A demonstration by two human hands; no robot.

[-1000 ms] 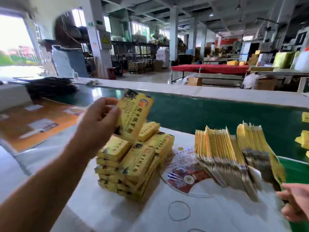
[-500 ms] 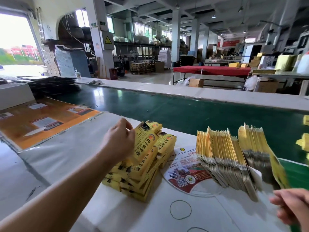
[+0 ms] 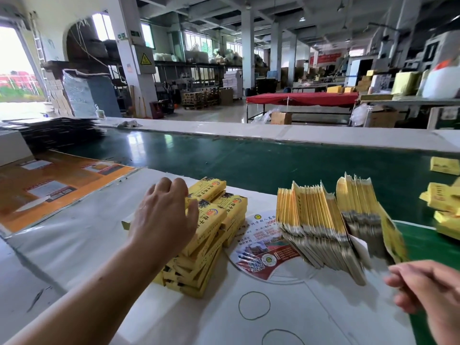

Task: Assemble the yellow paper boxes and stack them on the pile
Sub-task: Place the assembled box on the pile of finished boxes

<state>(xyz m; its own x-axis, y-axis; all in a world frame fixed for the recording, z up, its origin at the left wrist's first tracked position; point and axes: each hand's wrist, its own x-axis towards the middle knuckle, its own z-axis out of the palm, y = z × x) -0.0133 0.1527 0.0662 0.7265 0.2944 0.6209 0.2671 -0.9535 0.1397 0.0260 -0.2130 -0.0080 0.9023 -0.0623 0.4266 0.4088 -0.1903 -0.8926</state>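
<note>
Left hand (image 3: 163,217) now flat atop pile (image 3: 199,245), box released.

Yellow boxes (image 3: 211,220) with black print; green belt (image 3: 249,160)

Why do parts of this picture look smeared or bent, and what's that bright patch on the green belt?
Head view: the right hand and nearest flat boxes are motion-blurred; the left hand on the pile is sharper; the wide lens bows the pillars; window light glares on the green belt; the doorway at left is washed out.
</note>
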